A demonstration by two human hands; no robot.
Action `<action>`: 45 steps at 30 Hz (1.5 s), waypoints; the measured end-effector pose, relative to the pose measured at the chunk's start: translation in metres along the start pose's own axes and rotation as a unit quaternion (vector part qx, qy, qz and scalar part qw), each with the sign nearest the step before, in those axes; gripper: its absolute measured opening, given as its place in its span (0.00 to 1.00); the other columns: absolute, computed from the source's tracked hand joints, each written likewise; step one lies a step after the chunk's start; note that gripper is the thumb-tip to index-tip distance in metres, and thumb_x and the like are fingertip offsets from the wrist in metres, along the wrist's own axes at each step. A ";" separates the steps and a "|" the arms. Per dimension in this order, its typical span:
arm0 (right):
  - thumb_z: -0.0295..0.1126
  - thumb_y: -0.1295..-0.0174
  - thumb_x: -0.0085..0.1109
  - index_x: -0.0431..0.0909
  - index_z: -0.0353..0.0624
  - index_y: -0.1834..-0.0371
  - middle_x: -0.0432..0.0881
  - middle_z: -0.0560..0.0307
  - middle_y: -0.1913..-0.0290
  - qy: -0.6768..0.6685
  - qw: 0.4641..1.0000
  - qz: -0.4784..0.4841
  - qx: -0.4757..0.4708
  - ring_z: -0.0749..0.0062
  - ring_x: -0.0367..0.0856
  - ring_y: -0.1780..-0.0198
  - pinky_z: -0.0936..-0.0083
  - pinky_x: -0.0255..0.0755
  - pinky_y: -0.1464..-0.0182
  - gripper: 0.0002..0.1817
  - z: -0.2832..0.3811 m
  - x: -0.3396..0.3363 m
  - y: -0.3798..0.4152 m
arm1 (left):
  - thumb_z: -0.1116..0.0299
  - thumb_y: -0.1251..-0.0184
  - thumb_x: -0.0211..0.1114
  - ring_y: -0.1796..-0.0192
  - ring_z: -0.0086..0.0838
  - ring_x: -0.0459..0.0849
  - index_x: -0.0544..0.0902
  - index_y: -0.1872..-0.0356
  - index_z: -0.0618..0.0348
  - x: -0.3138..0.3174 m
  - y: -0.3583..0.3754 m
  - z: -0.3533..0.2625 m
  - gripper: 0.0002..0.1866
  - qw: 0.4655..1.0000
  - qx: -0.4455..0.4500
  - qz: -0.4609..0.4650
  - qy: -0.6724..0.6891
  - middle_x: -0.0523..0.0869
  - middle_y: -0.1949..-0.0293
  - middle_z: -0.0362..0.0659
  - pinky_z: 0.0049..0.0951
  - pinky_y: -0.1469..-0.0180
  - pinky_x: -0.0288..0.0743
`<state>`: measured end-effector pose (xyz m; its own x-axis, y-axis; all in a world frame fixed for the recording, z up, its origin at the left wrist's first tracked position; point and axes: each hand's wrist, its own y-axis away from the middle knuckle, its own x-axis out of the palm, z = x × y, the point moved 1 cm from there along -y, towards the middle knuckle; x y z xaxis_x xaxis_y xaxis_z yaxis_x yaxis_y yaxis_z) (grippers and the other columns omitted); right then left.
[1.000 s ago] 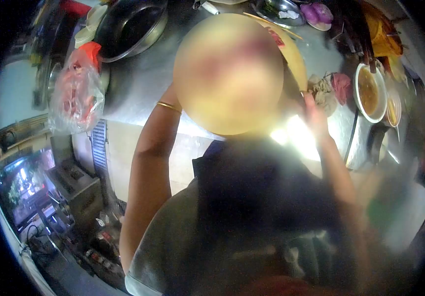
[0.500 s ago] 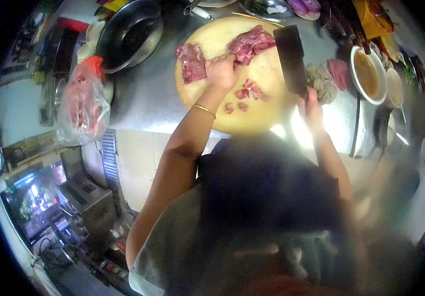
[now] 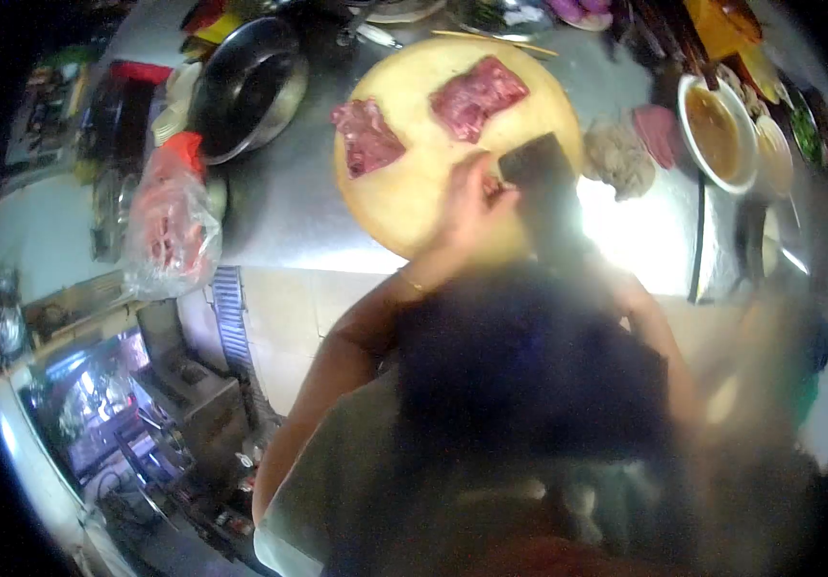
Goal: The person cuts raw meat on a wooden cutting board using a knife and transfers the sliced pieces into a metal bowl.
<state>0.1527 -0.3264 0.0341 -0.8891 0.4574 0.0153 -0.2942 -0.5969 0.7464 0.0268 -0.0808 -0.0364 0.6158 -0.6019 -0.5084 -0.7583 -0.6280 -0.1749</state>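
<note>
On the round cutting board [image 3: 404, 216], my left hand [image 3: 469, 204] is closed around small pieces of meat [image 3: 494, 188], with the fingers bent against the cleaver blade. The dark cleaver [image 3: 537, 178] lies low over the board's right part, right beside those fingers. Glare and blur cover most of my right hand [image 3: 617, 283], which is at the handle end of the cleaver. One slab of raw meat [image 3: 368, 139] rests on the board's left side. A second slab of meat [image 3: 478, 98] is farther back, beyond my left hand.
A deep metal basin [image 3: 250, 87] and a plastic bag of meat [image 3: 172, 231] are on the left. To the right are greyish cloth-like lumps [image 3: 618, 159], a pink cloth [image 3: 657, 137] and a white bowl of brown liquid [image 3: 716, 135]. A chopstick [image 3: 495, 40] lies behind the board.
My left hand has let go of the back slab and come nearer, onto the small pieces. The cleaver has swung in from the right to the board. The back slab has shifted slightly.
</note>
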 end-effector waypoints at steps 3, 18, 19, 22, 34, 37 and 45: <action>0.35 0.28 0.51 0.61 0.51 0.32 0.72 0.65 0.72 -0.046 0.996 0.055 -0.047 0.81 0.67 0.81 0.83 0.62 0.80 0.22 0.000 0.019 -0.025 | 0.66 0.43 0.74 0.51 0.38 0.80 0.78 0.44 0.62 0.020 -0.013 -0.011 0.25 0.999 0.017 -0.031 -0.029 0.79 0.46 0.52 0.32 0.55 0.81; 0.33 0.27 0.50 0.64 0.46 0.38 0.65 0.69 0.76 -0.139 0.965 -0.118 -0.190 0.86 0.62 0.81 0.87 0.56 0.83 0.17 -0.011 -0.007 0.004 | 0.54 0.40 0.63 0.45 0.43 0.75 0.83 0.60 0.54 0.038 -0.078 -0.042 0.15 0.944 0.172 0.098 -0.263 0.80 0.51 0.46 0.51 0.42 0.67; 0.33 0.27 0.51 0.63 0.45 0.36 0.66 0.70 0.75 -0.125 0.962 -0.125 -0.206 0.87 0.62 0.81 0.87 0.56 0.82 0.19 -0.019 -0.012 0.005 | 0.51 0.41 0.64 0.44 0.42 0.75 0.83 0.60 0.54 0.036 -0.076 -0.044 0.18 0.939 0.206 0.020 -0.275 0.80 0.50 0.46 0.52 0.42 0.67; 0.32 0.27 0.52 0.63 0.42 0.32 0.69 0.69 0.72 -0.105 0.956 -0.181 -0.208 0.87 0.65 0.76 0.86 0.58 0.78 0.22 -0.031 -0.025 0.008 | 0.46 0.45 0.65 0.44 0.42 0.76 0.84 0.61 0.54 0.026 -0.075 -0.051 0.22 0.922 0.246 -0.069 -0.290 0.80 0.50 0.47 0.52 0.41 0.67; 0.31 0.28 0.50 0.59 0.35 0.35 0.69 0.66 0.68 -0.075 0.949 -0.195 -0.234 0.84 0.66 0.70 0.83 0.62 0.72 0.22 0.002 -0.041 0.005 | 0.56 0.38 0.66 0.70 0.29 0.82 0.81 0.72 0.46 0.026 -0.030 -0.008 0.09 0.978 0.119 -0.069 -0.156 0.83 0.71 0.36 0.32 0.69 0.76; 0.30 0.28 0.51 0.57 0.36 0.32 0.70 0.67 0.68 -0.105 0.951 -0.153 -0.246 0.85 0.66 0.71 0.84 0.62 0.73 0.25 0.013 -0.039 0.000 | 0.55 0.32 0.64 0.71 0.27 0.82 0.81 0.69 0.48 0.001 -0.017 0.005 0.10 0.879 -0.294 -0.085 0.366 0.84 0.71 0.37 0.26 0.71 0.74; 0.29 0.28 0.49 0.61 0.45 0.38 0.71 0.68 0.71 -0.006 0.953 -0.029 -0.303 0.88 0.65 0.78 0.87 0.60 0.80 0.17 0.066 0.023 -0.031 | 0.58 0.34 0.57 0.58 0.35 0.83 0.80 0.64 0.61 -0.221 0.078 0.059 0.15 0.400 -0.104 -0.284 0.865 0.85 0.60 0.47 0.30 0.62 0.78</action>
<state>0.1644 -0.2534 0.0555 -0.8627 0.5057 -0.0038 -0.4934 -0.8400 0.2259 -0.1807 0.0321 0.0128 0.0386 0.3394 0.9399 -0.4670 -0.8254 0.3172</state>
